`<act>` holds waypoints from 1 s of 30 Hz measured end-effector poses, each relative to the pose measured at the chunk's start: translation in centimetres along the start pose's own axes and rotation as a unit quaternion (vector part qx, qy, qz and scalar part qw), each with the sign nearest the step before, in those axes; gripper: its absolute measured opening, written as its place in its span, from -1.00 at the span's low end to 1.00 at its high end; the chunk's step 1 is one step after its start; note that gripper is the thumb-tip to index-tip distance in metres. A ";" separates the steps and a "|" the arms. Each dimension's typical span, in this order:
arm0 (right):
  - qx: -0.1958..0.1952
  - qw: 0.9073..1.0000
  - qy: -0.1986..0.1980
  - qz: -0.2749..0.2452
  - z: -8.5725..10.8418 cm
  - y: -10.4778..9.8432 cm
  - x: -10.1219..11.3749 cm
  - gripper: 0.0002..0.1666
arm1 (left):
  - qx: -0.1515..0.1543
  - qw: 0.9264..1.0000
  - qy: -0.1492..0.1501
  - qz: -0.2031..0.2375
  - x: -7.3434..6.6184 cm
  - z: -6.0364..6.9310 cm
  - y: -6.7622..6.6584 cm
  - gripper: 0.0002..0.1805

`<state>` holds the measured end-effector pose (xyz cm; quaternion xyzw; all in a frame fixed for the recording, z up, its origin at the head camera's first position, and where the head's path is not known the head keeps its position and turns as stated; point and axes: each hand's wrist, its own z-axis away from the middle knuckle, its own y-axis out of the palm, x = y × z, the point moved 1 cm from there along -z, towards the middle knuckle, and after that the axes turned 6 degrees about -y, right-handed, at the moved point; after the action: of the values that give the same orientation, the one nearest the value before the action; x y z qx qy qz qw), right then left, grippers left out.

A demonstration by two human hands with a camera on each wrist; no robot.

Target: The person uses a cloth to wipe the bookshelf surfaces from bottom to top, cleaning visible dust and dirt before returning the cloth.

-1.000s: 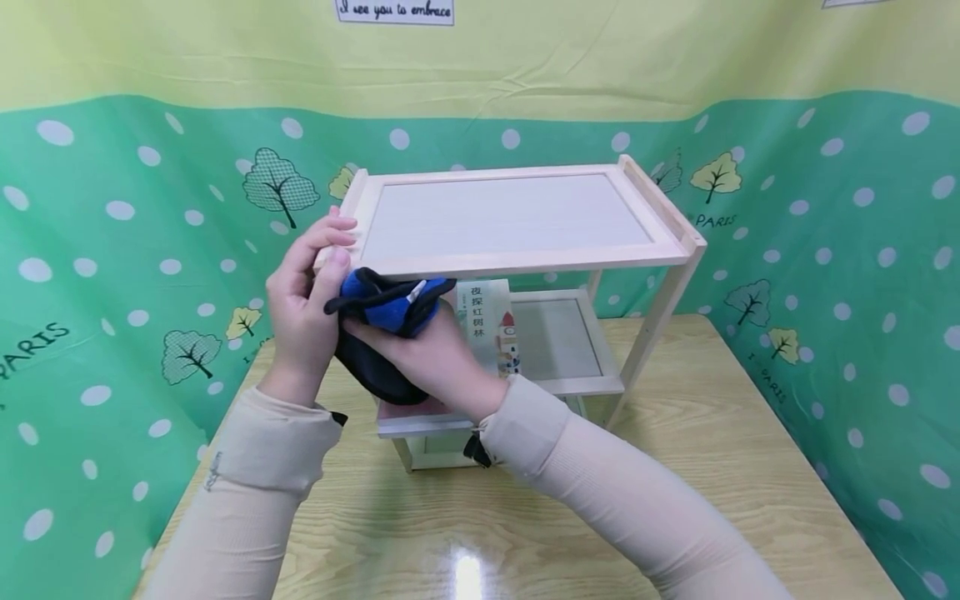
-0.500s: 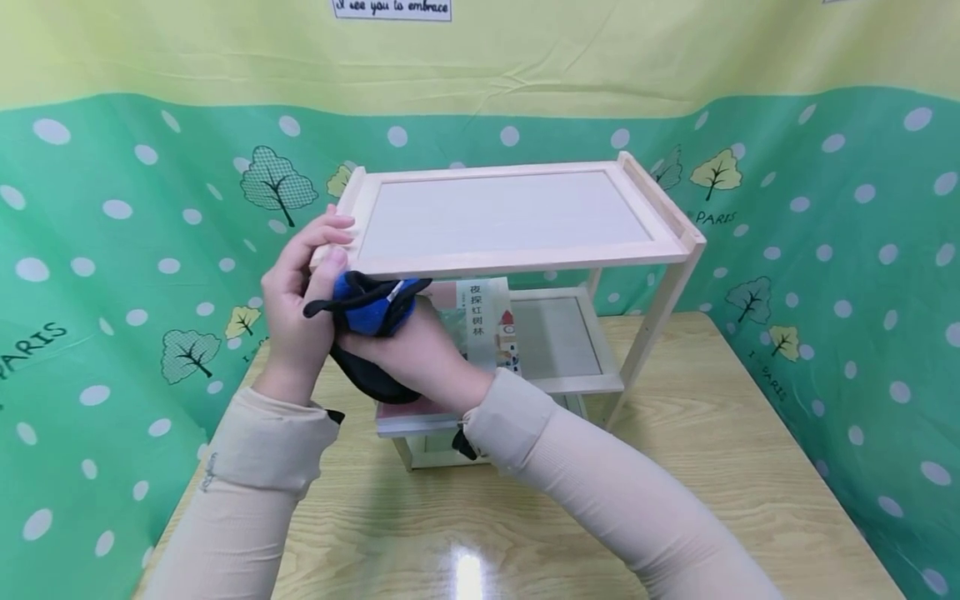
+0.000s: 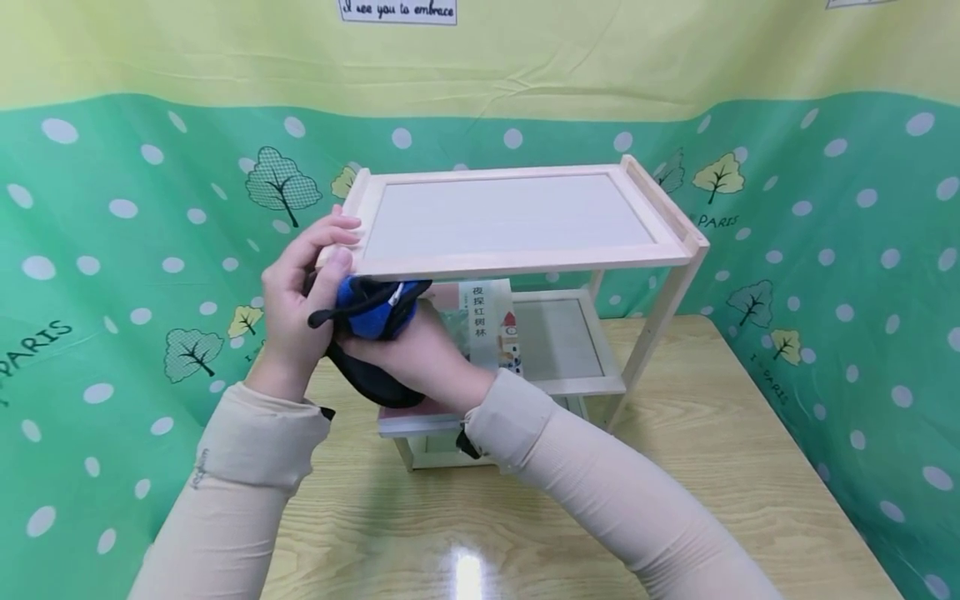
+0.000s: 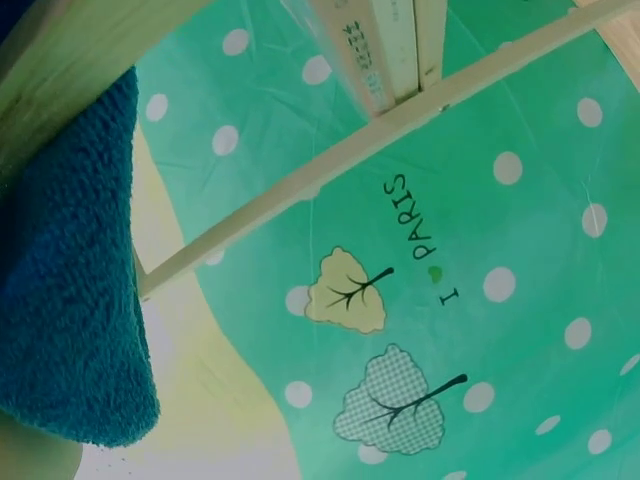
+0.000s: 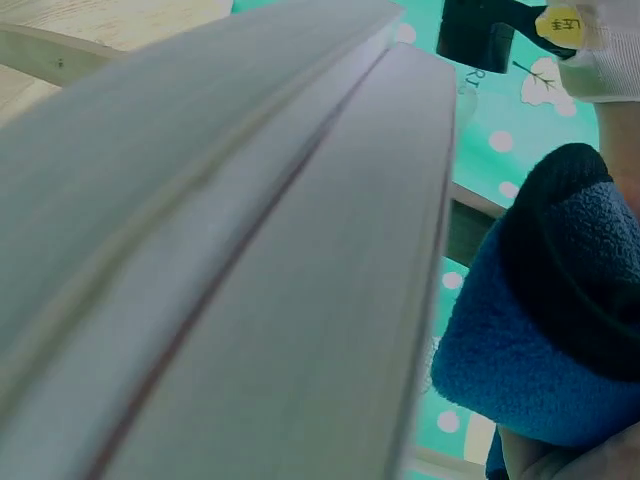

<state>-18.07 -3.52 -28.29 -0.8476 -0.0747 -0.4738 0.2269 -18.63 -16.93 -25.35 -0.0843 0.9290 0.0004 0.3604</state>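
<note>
A pale wooden rack (image 3: 341, 200) stands on the table. My left hand (image 3: 296, 304) grips the front left corner of its top shelf, thumb on the near edge and fingers over the side. Below that corner, my right hand (image 3: 408, 354) holds a blue plush cloth (image 3: 378, 321) with black edging and a black underside. The cloth is bunched against the rack's left front post, which is mostly hidden. In the right wrist view the cloth (image 5: 540, 350) shows its blue pile and black band; in the left wrist view the cloth (image 4: 75, 290) hangs at the left.
Books (image 3: 483, 325) lie on the rack's middle shelf, close behind my right hand; their page edges (image 5: 330, 230) fill much of the right wrist view. A wood-grain table (image 3: 390, 533) lies below. A green and yellow dotted curtain (image 3: 135, 250) encloses the back and sides.
My right hand has shifted a little to the left with the cloth, closer to my left hand. The left hand keeps its place on the corner.
</note>
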 end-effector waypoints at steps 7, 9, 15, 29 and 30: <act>0.023 0.999 0.024 0.042 0.6 0.7 -1.2 -0.10 | 0.004 1.000 -0.006 -0.012 -0.1 -0.1 -0.3 -0.77; 0.030 0.997 0.045 0.055 0.8 0.9 -1.7 -0.14 | 0.006 1.000 -0.006 -0.009 -0.1 -0.1 -0.3 -0.79; 0.040 0.995 0.076 0.055 1.0 1.1 -2.6 -0.20 | 0.011 1.000 -0.005 -0.018 0.0 0.0 -0.3 -0.78; 0.077 0.991 0.095 0.051 1.1 0.9 -3.0 -0.30 | 0.007 1.000 -0.013 -0.020 -0.1 0.0 -0.3 -0.80; 0.078 0.991 0.097 0.047 1.1 0.9 -3.0 -0.30 | 0.007 1.000 -0.013 -0.019 -0.1 0.0 -0.2 -0.80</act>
<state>-18.53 -3.55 -31.63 -0.7796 -0.0494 -0.5356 0.3209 -18.50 -17.16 -25.28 -0.0997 0.9223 -0.0115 0.3733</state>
